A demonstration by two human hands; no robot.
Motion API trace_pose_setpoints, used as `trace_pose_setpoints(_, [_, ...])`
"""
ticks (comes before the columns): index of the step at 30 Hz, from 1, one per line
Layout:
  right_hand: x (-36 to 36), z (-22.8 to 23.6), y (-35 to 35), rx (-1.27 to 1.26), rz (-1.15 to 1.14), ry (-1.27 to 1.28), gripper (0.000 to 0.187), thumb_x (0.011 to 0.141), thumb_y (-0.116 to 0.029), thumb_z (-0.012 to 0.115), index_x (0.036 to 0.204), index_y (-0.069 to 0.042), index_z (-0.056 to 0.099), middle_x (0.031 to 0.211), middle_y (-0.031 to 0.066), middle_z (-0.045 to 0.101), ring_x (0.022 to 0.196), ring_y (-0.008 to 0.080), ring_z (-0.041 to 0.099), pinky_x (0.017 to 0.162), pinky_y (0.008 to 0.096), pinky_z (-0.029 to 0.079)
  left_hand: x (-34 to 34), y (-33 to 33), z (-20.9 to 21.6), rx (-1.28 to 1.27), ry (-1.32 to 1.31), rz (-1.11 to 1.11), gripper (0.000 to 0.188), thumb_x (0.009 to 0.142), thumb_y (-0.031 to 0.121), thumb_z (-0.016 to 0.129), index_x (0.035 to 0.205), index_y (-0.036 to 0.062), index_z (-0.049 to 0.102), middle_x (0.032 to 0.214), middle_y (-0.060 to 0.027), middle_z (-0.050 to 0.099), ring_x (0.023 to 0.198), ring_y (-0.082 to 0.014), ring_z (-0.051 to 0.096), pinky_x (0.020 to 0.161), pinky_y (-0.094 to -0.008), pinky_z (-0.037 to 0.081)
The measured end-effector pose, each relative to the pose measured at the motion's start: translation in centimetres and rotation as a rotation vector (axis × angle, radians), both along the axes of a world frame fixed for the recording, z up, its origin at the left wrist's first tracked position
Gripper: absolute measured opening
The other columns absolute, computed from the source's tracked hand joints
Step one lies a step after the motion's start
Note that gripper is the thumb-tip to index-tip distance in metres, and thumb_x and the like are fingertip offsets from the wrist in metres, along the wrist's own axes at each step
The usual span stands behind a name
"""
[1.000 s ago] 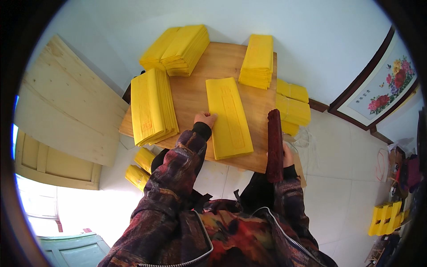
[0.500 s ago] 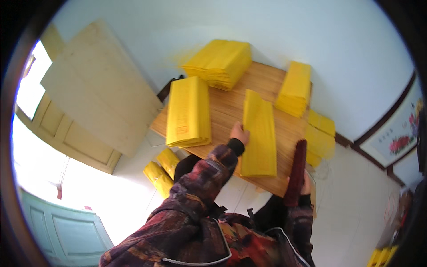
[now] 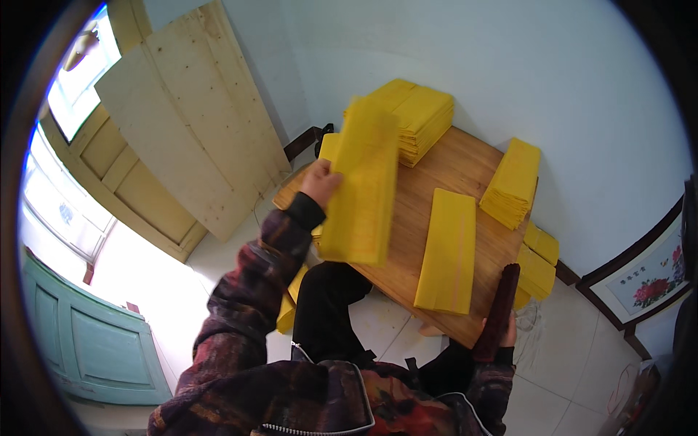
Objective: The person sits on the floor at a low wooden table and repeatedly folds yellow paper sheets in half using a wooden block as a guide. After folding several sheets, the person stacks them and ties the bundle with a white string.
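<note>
My left hand [image 3: 322, 183] grips the left edge of a long, folded yellow sheet [image 3: 363, 189], lifted and slightly blurred above the table's left part. Behind it, mostly hidden, stands a stack of similar yellow sheets [image 3: 329, 145]. Another flat yellow sheet [image 3: 446, 251] lies lengthwise at the middle of the wooden table [image 3: 407, 218]. By the near right corner of the table, my right hand [image 3: 507, 330] is closed around a long dark red bar [image 3: 499, 309]; its exact kind I cannot make out, and the bar hides part of the fingers.
A tall yellow stack [image 3: 414, 112] stands at the table's back, a narrower one [image 3: 512, 182] at its right. Yellow bundles [image 3: 536, 269] sit beyond the right edge. Against the left wall lean wooden boards [image 3: 196, 109]. A framed flower picture [image 3: 640, 269] is at the right.
My left hand has moved left and up, carrying a yellow sheet off the middle of the table toward the left stack. My right hand still holds the dark red bar. The view has shifted.
</note>
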State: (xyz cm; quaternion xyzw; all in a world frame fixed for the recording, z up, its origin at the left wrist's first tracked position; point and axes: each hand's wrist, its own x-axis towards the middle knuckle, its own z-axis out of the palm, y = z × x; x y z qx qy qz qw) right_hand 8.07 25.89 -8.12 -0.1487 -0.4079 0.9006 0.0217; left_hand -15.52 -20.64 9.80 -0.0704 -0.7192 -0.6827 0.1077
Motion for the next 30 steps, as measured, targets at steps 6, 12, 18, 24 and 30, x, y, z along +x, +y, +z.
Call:
trace_pose_setpoints(6, [0.0, 0.7, -0.8, -0.049, -0.117, -0.062, 0.039, 0.091, -0.044, 0.04, 0.115, -0.015, 0.051, 0.097, 0.0029, 0.057, 0.082, 0.0193, 0.056, 0.072, 0.0385, 0.05, -5.4, -6.9, -1.2, -0.185, -0.203, 0.141, 0.015, 0.078, 0.008, 0.058, 0.088, -0.0006, 0.051, 0.074, -0.0061, 0.056, 0.062, -0.0157, 0.055, 0.057, -0.0301, 0.047])
trace_pose_setpoints(12, [0.3, 2.2, -1.4, 0.041, -0.078, -0.053, 0.038, 0.091, -0.043, 0.039, 0.112, -0.014, 0.052, 0.091, 0.003, 0.057, 0.077, 0.0189, 0.056, 0.071, 0.0354, 0.05, -6.6, -6.4, -3.0, -0.307, -0.272, 0.168, 0.018, 0.076, 0.011, 0.061, 0.087, -0.0003, 0.052, 0.072, -0.0061, 0.056, 0.062, -0.0166, 0.055, 0.058, -0.0297, 0.047])
trace_pose_setpoints(18, [-0.2, 2.4, -2.0, 0.02, -0.23, -0.148, 0.038, 0.091, -0.044, 0.039, 0.111, -0.014, 0.052, 0.094, 0.0038, 0.058, 0.079, 0.0193, 0.057, 0.071, 0.0383, 0.05, -7.2, -7.4, -3.1, -0.693, -0.166, 0.229, 0.029, 0.071, 0.017, 0.067, 0.088, -0.0024, 0.053, 0.073, -0.0091, 0.058, 0.067, -0.0175, 0.057, 0.061, -0.0301, 0.048])
trace_pose_setpoints(24, [0.4, 2.0, -1.5, 0.056, -0.195, -0.102, 0.037, 0.093, -0.04, 0.039, 0.109, -0.01, 0.052, 0.097, 0.0062, 0.057, 0.08, 0.0214, 0.057, 0.074, 0.0396, 0.05, -8.8, -10.6, -5.8, -0.631, -0.169, 0.017, 0.039, 0.08, 0.019, 0.063, 0.113, 0.0034, 0.052, 0.093, -0.0055, 0.06, 0.084, -0.015, 0.056, 0.075, -0.0271, 0.046])
trace_pose_setpoints(30, [-2.9, 6.5, -0.8, 0.773, -0.056, 0.181, 0.028, 0.093, -0.024, 0.045, 0.109, -0.002, 0.054, 0.095, 0.0074, 0.059, 0.087, 0.0163, 0.056, 0.076, 0.0277, 0.046, -4.9, -10.4, -5.6, -0.328, -0.229, -0.141, 0.051, 0.089, 0.029, 0.054, 0.133, 0.0084, 0.037, 0.127, -0.0041, 0.047, 0.108, -0.014, 0.048, 0.081, -0.0288, 0.043])
